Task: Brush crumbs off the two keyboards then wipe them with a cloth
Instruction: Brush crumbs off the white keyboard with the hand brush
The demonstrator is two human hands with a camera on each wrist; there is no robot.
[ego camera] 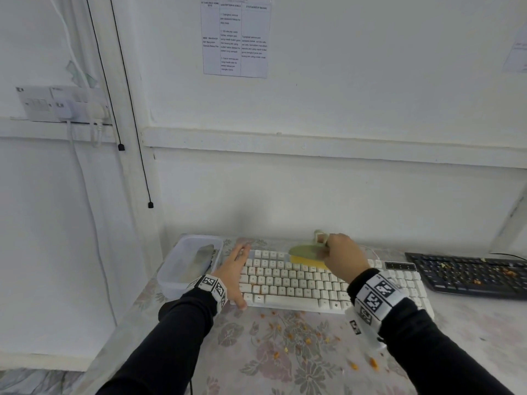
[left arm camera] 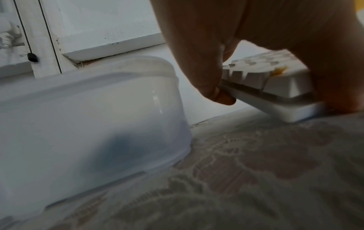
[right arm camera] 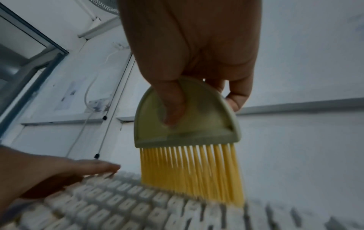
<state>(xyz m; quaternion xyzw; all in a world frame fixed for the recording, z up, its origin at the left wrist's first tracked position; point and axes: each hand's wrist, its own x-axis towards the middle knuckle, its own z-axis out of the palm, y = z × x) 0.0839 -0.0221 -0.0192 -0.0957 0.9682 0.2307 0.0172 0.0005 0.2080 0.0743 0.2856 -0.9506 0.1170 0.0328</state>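
A white keyboard [ego camera: 299, 283] lies on the flowered tablecloth with orange crumbs between some keys. My left hand [ego camera: 236, 276] grips its left end, fingers along the far corner and thumb at the near corner; in the left wrist view a fingertip [left arm camera: 220, 96] curls under the keyboard's edge [left arm camera: 275, 99]. My right hand [ego camera: 328, 248] pinches a small brush [ego camera: 306, 253] with a green half-round handle [right arm camera: 187, 124] and yellow bristles [right arm camera: 193, 174], which touch the upper key rows. A black keyboard [ego camera: 470, 276] strewn with crumbs lies at the right.
A translucent plastic container [ego camera: 171, 276] stands just left of the white keyboard, with a grey cloth [ego camera: 202, 259] inside. Orange crumbs [ego camera: 299, 334] are scattered on the tablecloth [ego camera: 470, 323] in front of the keyboard. The white wall rises directly behind the table.
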